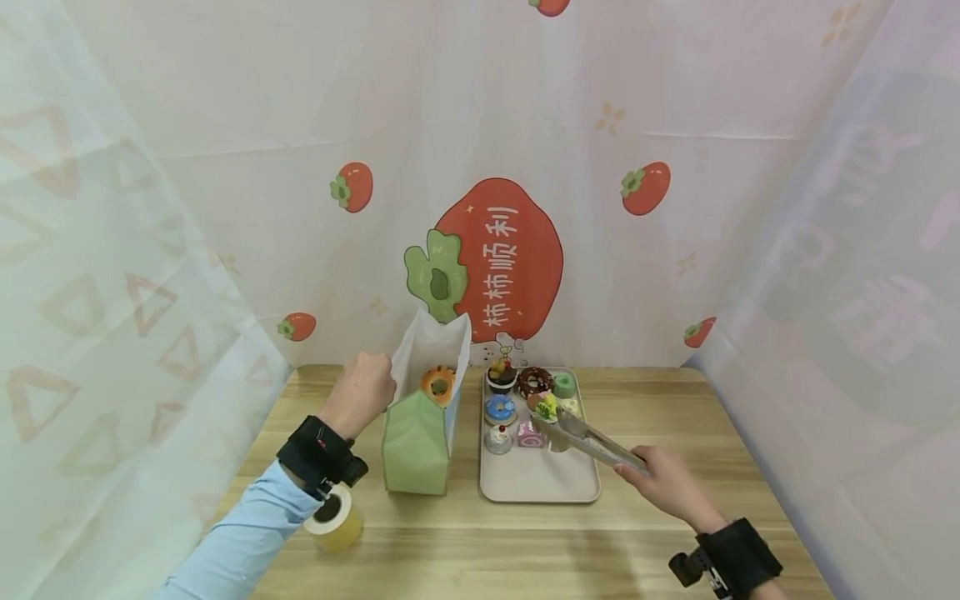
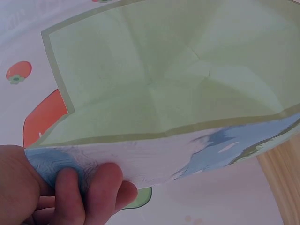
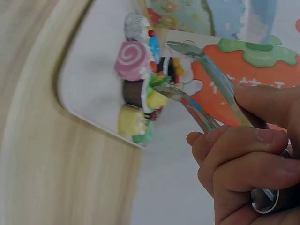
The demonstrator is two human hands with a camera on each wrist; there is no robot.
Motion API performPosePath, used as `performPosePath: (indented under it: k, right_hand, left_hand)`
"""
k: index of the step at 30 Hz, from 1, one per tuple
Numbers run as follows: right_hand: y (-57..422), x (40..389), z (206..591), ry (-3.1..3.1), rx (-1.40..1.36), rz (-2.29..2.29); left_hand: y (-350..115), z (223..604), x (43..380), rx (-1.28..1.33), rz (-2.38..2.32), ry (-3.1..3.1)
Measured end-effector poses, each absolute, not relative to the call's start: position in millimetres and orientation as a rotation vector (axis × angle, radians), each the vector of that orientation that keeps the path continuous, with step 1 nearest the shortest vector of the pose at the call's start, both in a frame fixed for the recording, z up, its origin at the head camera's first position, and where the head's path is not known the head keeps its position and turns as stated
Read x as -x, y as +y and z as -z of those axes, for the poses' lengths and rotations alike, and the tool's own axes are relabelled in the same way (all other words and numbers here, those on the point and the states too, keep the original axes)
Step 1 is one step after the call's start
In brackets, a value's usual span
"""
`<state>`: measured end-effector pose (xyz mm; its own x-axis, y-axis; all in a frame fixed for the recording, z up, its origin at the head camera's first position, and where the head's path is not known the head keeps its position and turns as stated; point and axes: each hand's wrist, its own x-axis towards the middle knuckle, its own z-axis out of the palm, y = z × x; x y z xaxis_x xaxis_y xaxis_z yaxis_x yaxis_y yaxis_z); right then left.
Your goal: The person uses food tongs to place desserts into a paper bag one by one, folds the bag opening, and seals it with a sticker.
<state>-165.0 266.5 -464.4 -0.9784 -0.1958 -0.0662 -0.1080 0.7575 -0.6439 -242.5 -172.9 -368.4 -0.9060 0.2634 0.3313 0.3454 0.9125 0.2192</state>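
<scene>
My left hand (image 1: 360, 393) grips the upper edge of a green paper bag (image 1: 416, 450), its fingers curled over the rim in the left wrist view. Inside the bag's mouth shows an orange-brown doughnut (image 1: 437, 383). My right hand (image 1: 667, 485) holds metal tongs (image 1: 611, 452) over a tray (image 1: 540, 485) of small toy-like sweets. In the right wrist view the tongs' tips stand apart, one close to a dark-cupped cupcake (image 3: 134, 93) with a green and yellow top; whether it touches is unclear. Beside that cupcake lies a pink swirl roll (image 3: 132, 61).
Also on the tray are a blue doughnut (image 1: 500, 408), a chocolate doughnut (image 1: 535, 381), a white cupcake (image 1: 498, 440) and a green sweet (image 1: 564, 384). A yellow tape roll (image 1: 341, 531) stands on the wooden table (image 1: 450, 558) near my left forearm. A printed curtain (image 1: 300, 242) hangs behind.
</scene>
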Motion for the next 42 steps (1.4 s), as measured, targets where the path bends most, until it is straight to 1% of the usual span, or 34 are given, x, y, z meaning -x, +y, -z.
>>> performPosePath:
  k: [12,19,32,42]
  right_hand:
    - [255,180,523,2.814,0.134,1.017]
    - [256,189,546,2.837,0.195,1.044]
    - [261,189,559,2.83,0.248,1.095]
    - [273,173,554,2.785,0.295,1.168]
  left_hand:
    - [-174,369,242,0.47,0.4,-2.767]
    - [-173,368,242,0.454,0.365,-2.765]
    - [-171,367,241,0.438,0.386,-2.787]
    - [-169,366,240,0.433,0.404,-2.79]
